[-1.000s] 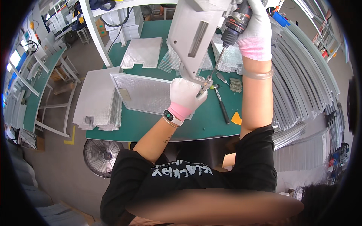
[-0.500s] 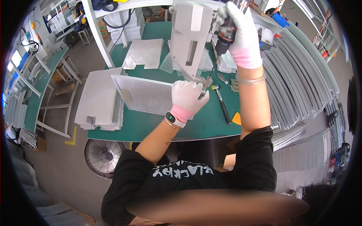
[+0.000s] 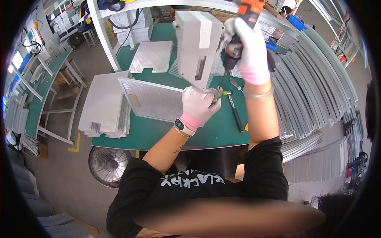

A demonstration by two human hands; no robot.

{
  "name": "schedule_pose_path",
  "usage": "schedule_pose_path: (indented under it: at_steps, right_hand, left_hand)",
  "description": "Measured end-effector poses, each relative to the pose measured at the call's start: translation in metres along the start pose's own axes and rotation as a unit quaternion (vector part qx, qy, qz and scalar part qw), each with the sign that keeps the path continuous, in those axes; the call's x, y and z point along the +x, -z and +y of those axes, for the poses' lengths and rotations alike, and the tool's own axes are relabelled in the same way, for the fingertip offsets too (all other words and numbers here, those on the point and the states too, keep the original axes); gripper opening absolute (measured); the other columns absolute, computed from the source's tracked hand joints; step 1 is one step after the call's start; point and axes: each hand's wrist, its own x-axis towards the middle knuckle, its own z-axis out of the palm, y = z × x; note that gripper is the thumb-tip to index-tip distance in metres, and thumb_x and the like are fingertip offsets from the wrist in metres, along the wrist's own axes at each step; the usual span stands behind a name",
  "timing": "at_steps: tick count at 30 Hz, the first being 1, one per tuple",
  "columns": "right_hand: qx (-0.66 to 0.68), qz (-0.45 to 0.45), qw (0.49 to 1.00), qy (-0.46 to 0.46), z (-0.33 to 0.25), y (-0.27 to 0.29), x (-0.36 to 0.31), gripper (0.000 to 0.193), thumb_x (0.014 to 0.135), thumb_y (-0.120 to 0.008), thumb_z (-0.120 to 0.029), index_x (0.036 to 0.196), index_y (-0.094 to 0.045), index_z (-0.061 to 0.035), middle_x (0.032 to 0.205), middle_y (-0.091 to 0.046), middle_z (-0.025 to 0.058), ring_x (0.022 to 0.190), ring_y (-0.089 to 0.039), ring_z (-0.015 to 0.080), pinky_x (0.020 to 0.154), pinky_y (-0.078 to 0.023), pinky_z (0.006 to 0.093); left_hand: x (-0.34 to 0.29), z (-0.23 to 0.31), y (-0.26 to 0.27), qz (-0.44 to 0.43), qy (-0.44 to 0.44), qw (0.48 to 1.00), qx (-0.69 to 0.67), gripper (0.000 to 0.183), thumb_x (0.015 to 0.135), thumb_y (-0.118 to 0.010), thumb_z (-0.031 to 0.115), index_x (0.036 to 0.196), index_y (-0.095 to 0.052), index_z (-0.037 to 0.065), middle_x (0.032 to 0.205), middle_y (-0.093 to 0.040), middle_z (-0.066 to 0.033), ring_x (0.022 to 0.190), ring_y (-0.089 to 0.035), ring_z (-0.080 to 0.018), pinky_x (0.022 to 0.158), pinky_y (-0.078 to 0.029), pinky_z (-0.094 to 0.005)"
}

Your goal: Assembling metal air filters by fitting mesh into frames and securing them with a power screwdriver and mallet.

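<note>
In my right hand point(image 3: 252, 49), gloved in white with a pink cuff, is an orange and black power screwdriver point(image 3: 251, 12), held upright. Its long thin bit point(image 3: 222, 81) points down at a corner of a silver-framed mesh panel point(image 3: 152, 99). My gloved left hand point(image 3: 197, 106) closes on that corner, and its fingers partly hide the spot under the bit. The panel leans up on edge, with a small beige rectangle point(image 3: 135, 100) near its left end. Just beyond my left hand, a grey box-shaped housing point(image 3: 197, 47) with a slot stands or hangs over the bench.
The green bench point(image 3: 174, 137) carries a stack of mesh panels point(image 3: 105, 103) at left and a notched panel point(image 3: 151, 56) behind. A hammer point(image 3: 235, 113) and a grey-handled tool point(image 3: 235, 83) lie at right. Long curved metal strips point(image 3: 317, 83) fill the right side. A floor fan point(image 3: 110, 166) stands below.
The screwdriver and my right hand have come down and slightly left. The grey housing has shifted a little lower and left. My left hand and the panel have barely moved.
</note>
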Motion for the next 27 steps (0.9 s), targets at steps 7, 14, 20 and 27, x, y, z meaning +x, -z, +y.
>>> schedule_pose_path:
  at_steps: [7, 14, 20, 27]
  right_hand:
    - [0.062, -0.026, 0.998, -0.005, 0.019, -0.013, -0.011, 0.034, 0.094, -0.055, -0.008, 0.127, -0.047, -0.0015, 0.075, -0.054, 0.0043, 0.067, -0.05, 0.0111, 0.063, -0.044, 0.0271]
    - [0.094, -0.087, 0.991, -0.025, 0.022, -0.017, -0.006, 0.04, 0.092, -0.056, -0.013, 0.129, -0.048, 0.0001, 0.071, -0.051, 0.0035, 0.064, -0.047, 0.0112, 0.062, -0.041, 0.0265]
    - [0.133, -0.121, 0.984, -0.021, 0.031, -0.017, -0.004, 0.042, 0.089, -0.058, -0.017, 0.127, -0.049, -0.0002, 0.067, -0.049, 0.0034, 0.063, -0.048, 0.0115, 0.06, -0.039, 0.0261]
    - [0.151, -0.126, 0.98, -0.016, 0.03, -0.017, -0.011, 0.046, 0.085, -0.059, -0.013, 0.127, -0.049, 0.0009, 0.066, -0.051, 0.0047, 0.06, -0.049, 0.0111, 0.056, -0.039, 0.0247]
  left_hand:
    - [-0.007, -0.003, 0.0, -0.023, 0.004, 1.0, -0.017, 0.02, 0.073, -0.074, 0.021, 0.092, -0.075, 0.014, 0.073, -0.064, 0.0029, 0.07, -0.063, -0.0196, 0.069, -0.047, -0.04]
    - [-0.017, -0.002, -0.007, -0.016, 0.04, 0.998, -0.053, 0.023, 0.076, -0.076, 0.018, 0.098, -0.077, 0.012, 0.081, -0.067, -0.0003, 0.076, -0.064, -0.0192, 0.071, -0.05, -0.0355]
    - [-0.012, -0.003, -0.007, 0.026, 0.008, 0.995, -0.093, 0.013, 0.073, -0.077, 0.019, 0.074, -0.067, 0.011, 0.062, -0.057, -0.003, 0.057, -0.056, -0.0237, 0.052, -0.041, -0.0384]
    - [-0.015, -0.002, -0.008, -0.001, 0.046, 0.988, -0.144, 0.011, 0.078, -0.074, 0.016, 0.078, -0.065, 0.009, 0.064, -0.056, -0.0055, 0.059, -0.055, -0.0247, 0.054, -0.04, -0.0394]
